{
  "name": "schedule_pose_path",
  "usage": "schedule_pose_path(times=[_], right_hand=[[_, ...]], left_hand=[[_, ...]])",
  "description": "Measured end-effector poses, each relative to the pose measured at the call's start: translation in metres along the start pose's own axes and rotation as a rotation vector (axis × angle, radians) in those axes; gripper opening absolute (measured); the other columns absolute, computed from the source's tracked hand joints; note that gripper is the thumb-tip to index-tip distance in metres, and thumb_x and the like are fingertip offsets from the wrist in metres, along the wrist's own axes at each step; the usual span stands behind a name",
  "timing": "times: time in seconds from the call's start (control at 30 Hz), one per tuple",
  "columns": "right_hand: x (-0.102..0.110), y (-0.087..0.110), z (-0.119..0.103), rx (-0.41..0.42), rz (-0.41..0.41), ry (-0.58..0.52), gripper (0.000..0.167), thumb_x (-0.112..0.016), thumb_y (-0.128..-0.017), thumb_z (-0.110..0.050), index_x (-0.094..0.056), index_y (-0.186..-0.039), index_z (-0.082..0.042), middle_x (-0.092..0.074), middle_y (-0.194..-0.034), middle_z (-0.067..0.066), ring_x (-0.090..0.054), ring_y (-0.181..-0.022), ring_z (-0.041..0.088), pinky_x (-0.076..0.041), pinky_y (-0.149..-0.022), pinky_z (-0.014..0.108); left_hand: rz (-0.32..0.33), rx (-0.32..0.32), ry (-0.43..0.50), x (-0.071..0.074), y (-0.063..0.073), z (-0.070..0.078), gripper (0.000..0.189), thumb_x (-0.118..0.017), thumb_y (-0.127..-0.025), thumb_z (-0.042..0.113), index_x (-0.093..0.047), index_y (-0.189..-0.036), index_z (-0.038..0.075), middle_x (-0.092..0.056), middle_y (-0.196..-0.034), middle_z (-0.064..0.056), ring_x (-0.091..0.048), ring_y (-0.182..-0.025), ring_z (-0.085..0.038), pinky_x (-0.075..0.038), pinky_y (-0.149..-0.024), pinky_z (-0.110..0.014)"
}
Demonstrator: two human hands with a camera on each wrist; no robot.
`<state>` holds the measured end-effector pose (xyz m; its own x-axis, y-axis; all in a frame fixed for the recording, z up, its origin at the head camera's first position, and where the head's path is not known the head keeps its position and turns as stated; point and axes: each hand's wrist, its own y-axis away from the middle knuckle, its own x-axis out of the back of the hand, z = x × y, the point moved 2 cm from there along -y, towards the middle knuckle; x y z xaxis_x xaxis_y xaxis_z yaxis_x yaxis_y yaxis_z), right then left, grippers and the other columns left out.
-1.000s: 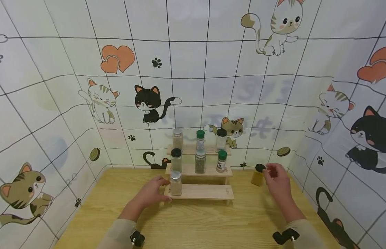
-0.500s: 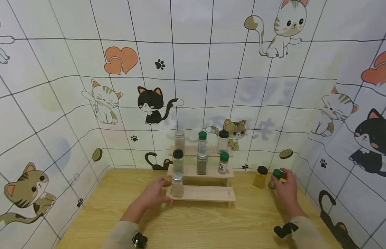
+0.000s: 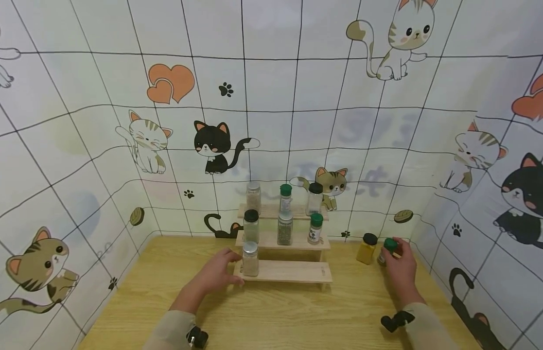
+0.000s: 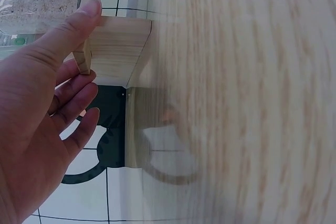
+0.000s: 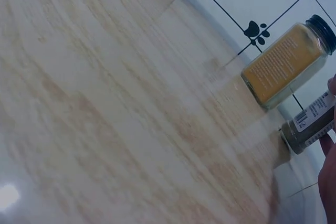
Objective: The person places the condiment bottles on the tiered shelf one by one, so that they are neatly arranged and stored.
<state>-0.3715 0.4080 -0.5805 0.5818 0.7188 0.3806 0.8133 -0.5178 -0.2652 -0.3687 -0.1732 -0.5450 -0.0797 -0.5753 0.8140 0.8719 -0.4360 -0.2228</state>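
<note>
In the head view, my left hand [image 3: 215,271] is at the left end of a three-tier wooden spice rack [image 3: 293,271]. The left wrist view shows its thumb over the end of the bottom board and fingertips under it, pinching the wood. A silver-capped jar [image 3: 250,262] stands beside that thumb. Over on the right, my right hand [image 3: 403,270] holds a small green-capped spice jar [image 3: 390,244] between thumb and fingers. The jar's dark contents and white label [image 5: 316,113] show in the right wrist view, its base close to the table. A black-capped jar of yellow powder [image 3: 366,253] stands just left of it.
Jars with black, green and silver caps, including a green-capped one [image 3: 315,229], fill the rack's two upper tiers. The wood-grain table [image 3: 275,316] meets walls covered in a cat-print sheet [image 3: 271,131] at the back and sides.
My right hand has shifted slightly right from beside the yellow jar's cap and taken hold of the green-capped jar. The left hand stays on the rack.
</note>
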Motion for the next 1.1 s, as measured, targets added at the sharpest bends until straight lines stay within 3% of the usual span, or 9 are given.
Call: schedule_pose_path(times=[0.13, 0.3, 0.5, 0.7, 0.87, 1.1], right_hand=[[0.0, 0.006, -0.003, 0.021, 0.028, -0.03, 0.056, -0.07, -0.11, -0.02, -0.05, -0.161, -0.01, -0.058, -0.148, 0.02, -0.056, -0.136, 0.039, -0.043, -0.08, 0.007], [0.001, 0.012, -0.012, 0.054, 0.068, -0.033, 0.053, -0.073, -0.108, -0.021, -0.054, -0.158, -0.015, -0.061, -0.141, 0.013, -0.059, -0.122, 0.024, -0.044, -0.081, 0.008], [0.006, 0.023, -0.029, 0.159, 0.116, -0.079, 0.053, -0.079, -0.104, -0.015, -0.059, -0.154, -0.012, -0.063, -0.129, 0.009, -0.058, -0.103, 0.005, -0.047, -0.079, 0.008], [0.009, 0.041, -0.061, 0.197, 0.13, -0.186, 0.053, -0.082, -0.102, -0.013, -0.062, -0.151, -0.011, -0.062, -0.123, -0.005, -0.059, -0.101, 0.003, -0.051, -0.076, 0.01], [0.003, 0.057, -0.084, 0.239, 0.096, -0.202, 0.052, -0.082, -0.102, -0.012, -0.063, -0.15, -0.011, -0.062, -0.123, -0.008, -0.06, -0.106, 0.006, -0.052, -0.079, 0.011], [-0.016, 0.078, -0.107, 0.283, -0.025, -0.216, 0.051, -0.082, -0.102, -0.011, -0.062, -0.149, -0.01, -0.064, -0.125, -0.001, -0.063, -0.107, 0.007, -0.051, -0.086, 0.012]], left_hand=[[-0.005, 0.005, 0.007, -0.001, 0.0, 0.0, 0.069, -0.104, -0.077, 0.034, -0.073, -0.13, 0.003, -0.064, -0.121, -0.005, -0.066, -0.12, -0.035, -0.053, -0.105, -0.057], [-0.005, 0.009, 0.006, -0.002, -0.001, -0.001, 0.069, -0.104, -0.078, 0.035, -0.073, -0.131, 0.003, -0.063, -0.122, -0.005, -0.066, -0.12, -0.034, -0.053, -0.105, -0.057], [-0.007, 0.011, 0.012, -0.003, -0.002, -0.003, 0.07, -0.103, -0.078, 0.035, -0.072, -0.131, 0.002, -0.063, -0.122, -0.006, -0.066, -0.12, -0.035, -0.053, -0.105, -0.058], [-0.013, 0.017, 0.017, -0.003, -0.001, -0.001, 0.069, -0.103, -0.079, 0.034, -0.072, -0.132, 0.002, -0.063, -0.122, -0.005, -0.065, -0.121, -0.036, -0.053, -0.106, -0.058], [-0.021, 0.027, 0.028, -0.002, 0.0, -0.001, 0.069, -0.103, -0.08, 0.032, -0.071, -0.133, 0.002, -0.063, -0.124, -0.007, -0.065, -0.123, -0.037, -0.053, -0.106, -0.059], [-0.017, 0.026, 0.035, -0.001, 0.001, -0.001, 0.068, -0.103, -0.08, 0.031, -0.072, -0.133, 0.002, -0.063, -0.124, -0.007, -0.065, -0.123, -0.037, -0.052, -0.106, -0.06]])
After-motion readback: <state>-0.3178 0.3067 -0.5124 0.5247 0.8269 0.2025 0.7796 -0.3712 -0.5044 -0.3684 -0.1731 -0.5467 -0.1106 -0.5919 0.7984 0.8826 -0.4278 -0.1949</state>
